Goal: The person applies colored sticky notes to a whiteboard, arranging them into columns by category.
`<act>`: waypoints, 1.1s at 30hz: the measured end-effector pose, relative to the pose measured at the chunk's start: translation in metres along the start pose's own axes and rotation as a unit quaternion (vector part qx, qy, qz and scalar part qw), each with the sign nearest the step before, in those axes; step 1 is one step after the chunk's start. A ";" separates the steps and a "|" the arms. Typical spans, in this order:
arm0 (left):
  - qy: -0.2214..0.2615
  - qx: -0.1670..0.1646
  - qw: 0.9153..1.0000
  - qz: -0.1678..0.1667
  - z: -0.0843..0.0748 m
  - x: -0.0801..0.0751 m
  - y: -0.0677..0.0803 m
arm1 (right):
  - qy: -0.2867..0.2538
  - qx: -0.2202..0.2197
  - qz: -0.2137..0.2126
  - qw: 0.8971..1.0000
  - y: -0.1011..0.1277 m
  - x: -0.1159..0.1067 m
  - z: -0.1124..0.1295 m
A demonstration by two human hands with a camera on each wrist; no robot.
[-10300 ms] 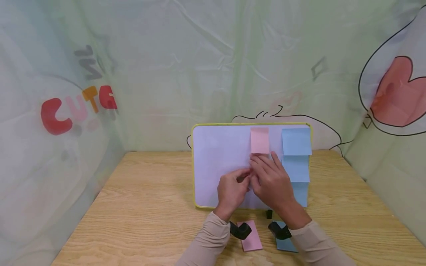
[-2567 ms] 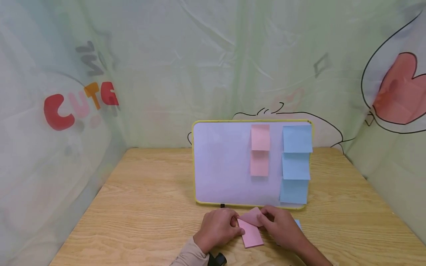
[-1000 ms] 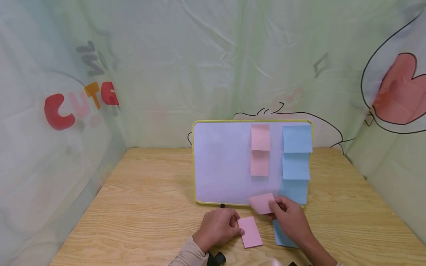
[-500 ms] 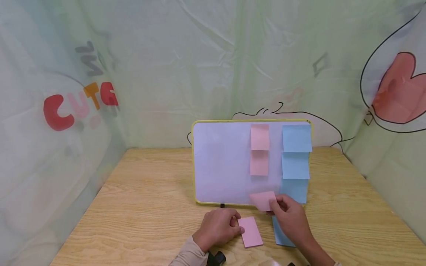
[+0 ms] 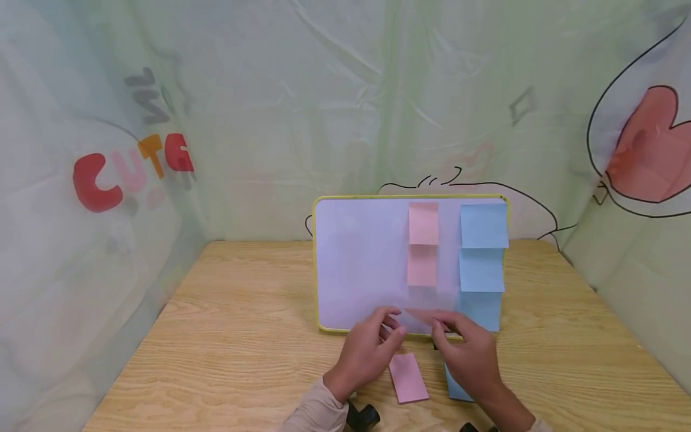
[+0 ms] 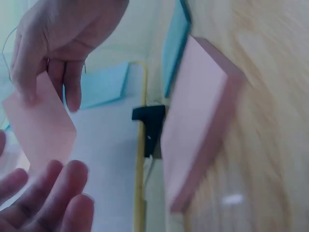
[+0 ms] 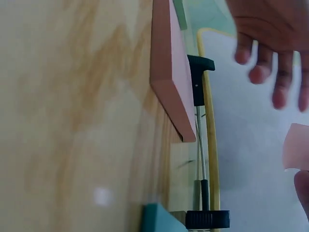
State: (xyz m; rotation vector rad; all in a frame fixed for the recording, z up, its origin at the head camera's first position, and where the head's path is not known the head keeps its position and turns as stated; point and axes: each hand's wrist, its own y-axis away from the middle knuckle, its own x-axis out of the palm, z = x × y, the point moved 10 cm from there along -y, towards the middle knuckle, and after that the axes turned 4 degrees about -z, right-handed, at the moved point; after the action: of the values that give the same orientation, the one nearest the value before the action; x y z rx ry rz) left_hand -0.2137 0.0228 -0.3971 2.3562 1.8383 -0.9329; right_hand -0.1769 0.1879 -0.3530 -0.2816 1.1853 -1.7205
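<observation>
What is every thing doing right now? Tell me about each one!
Whiteboard: standing upright on the table.
Loose pink note: pinched by the right hand, low by the board.
Left hand: open, fingers near that note.
Pink pad: lying flat on the table.
Blue pad: flat, partly hidden under the right hand.

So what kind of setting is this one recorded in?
Probably a small makeshift tabletop booth rather than a lived-in room: a wooden table enclosed on three sides by a printed plastic curtain, with a yellow-framed whiteboard standing on it and sticky note pads in front.
</observation>
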 end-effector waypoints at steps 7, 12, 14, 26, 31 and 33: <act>0.037 0.020 0.999 -0.001 -0.012 0.005 -0.011 | 0.031 -0.158 -0.024 0.987 -0.002 0.000 0.027; 0.060 0.021 0.998 0.002 -0.014 -0.001 -0.017 | 0.051 -0.226 -0.027 0.972 0.000 0.002 0.040; 0.078 0.019 0.997 0.005 -0.013 -0.002 -0.020 | 0.050 -0.243 -0.028 0.968 0.000 0.002 0.044; 0.104 0.009 0.994 -0.008 -0.015 0.002 -0.031 | 0.015 -0.243 0.001 0.970 -0.003 0.003 0.041; 0.084 0.022 0.996 -0.023 -0.015 0.003 -0.033 | 0.026 -0.236 0.023 0.971 -0.001 0.006 0.036; 0.077 0.028 0.996 -0.030 -0.014 0.003 -0.034 | 0.024 -0.234 0.026 0.972 0.000 0.006 0.036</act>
State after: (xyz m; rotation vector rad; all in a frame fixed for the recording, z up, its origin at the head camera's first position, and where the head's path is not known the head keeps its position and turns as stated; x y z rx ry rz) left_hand -0.2369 0.0415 -0.3752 2.4835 1.9732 -0.8394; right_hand -0.1571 0.1620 -0.3371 -0.4886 1.6154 -1.3908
